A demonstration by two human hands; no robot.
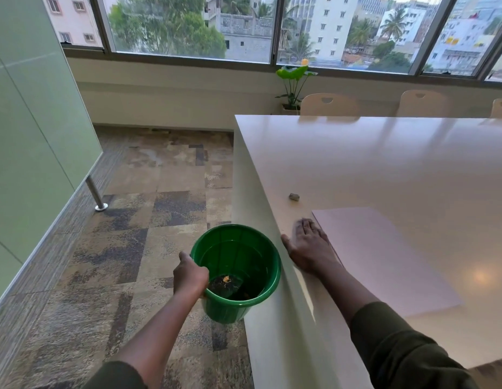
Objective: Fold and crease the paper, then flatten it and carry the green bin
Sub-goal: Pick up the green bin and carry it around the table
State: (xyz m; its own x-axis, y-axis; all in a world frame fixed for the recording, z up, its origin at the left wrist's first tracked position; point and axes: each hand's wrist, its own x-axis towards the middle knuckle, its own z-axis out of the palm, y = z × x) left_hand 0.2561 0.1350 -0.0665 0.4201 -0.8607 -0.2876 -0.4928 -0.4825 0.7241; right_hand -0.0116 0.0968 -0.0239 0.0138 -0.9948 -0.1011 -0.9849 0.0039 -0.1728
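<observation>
A round green bin (238, 245) hangs beside the white table's left edge, above the carpet, with dark scraps at its bottom. My left hand (189, 276) grips its near-left rim, fingers curled over the lip. A pale pink sheet of paper (384, 259) lies flat on the table (370, 164) near the front-left corner. My right hand (308, 245) rests palm down, fingers spread, on the table edge, touching the paper's left edge and holding nothing.
A small grey crumpled lump (294, 196) sits on the table beyond the paper. Cream chairs (328, 103) line the far side. A potted plant (293, 85) stands by the window. A frosted glass partition (33, 136) with a metal post (95, 193) bounds the carpeted floor at left.
</observation>
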